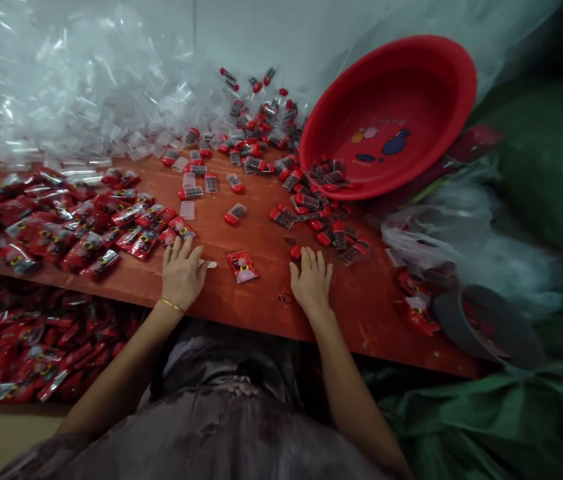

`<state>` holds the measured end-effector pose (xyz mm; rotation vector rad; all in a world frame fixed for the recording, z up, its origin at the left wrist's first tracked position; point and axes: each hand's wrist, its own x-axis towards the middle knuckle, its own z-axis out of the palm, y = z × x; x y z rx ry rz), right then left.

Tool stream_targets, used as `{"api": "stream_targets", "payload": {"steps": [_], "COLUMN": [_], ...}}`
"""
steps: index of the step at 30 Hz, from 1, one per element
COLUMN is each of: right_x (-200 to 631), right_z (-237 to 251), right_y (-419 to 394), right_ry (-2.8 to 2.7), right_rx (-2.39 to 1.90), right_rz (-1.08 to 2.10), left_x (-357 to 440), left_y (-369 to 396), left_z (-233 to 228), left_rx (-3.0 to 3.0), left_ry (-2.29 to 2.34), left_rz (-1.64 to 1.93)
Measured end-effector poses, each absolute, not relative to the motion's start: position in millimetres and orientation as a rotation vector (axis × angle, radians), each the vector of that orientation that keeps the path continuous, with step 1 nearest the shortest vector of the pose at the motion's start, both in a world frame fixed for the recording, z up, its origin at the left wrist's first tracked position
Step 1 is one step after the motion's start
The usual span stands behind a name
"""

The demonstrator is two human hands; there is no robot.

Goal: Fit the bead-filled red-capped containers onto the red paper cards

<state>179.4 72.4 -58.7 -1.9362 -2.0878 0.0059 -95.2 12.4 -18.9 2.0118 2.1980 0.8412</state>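
Note:
My left hand (182, 272) lies flat on the red-brown board (261, 293), fingers spread, beside a pile of red packets (81, 227); a small white piece (210, 265) pokes out by its thumb. My right hand (311, 280) also rests flat and empty on the board, fingers apart, next to a small red item (295, 252). Between the two hands lies a single red packet (242, 265).
A red plastic basin (391, 113) is tipped at the back right, spilling small red-capped items (311, 193) over the board. Clear plastic bags (76, 87) are heaped at the back left. More red packets (36, 347) lie below the board's left edge. Green cloth (511, 413) lies right.

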Motion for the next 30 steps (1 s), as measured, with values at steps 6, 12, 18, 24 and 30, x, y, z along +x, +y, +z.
{"api": "stream_targets", "payload": {"steps": [6, 12, 18, 24, 30], "right_x": [177, 174, 175, 176, 176], "right_z": [-67, -68, -72, -72, -71], "right_y": [29, 27, 29, 28, 29], "right_ry": [-2.053, -2.01, -1.98, -1.98, -1.994], "right_rx": [-1.802, -1.746, -1.715, -1.696, -1.702], "right_rz": [-0.092, -0.176, -0.176, -0.145, -0.12], "left_x": [-114, -70, -40, -40, -37], "left_y": [9, 16, 33, 34, 37], "left_z": [-20, -11, -31, -36, -42], "left_rx": [2.147, 2.2, 2.17, 2.174, 2.099], "left_ry": [2.227, 2.079, 1.924, 1.976, 2.03], "left_rz": [0.539, 0.717, 0.569, 0.569, 0.534]}}
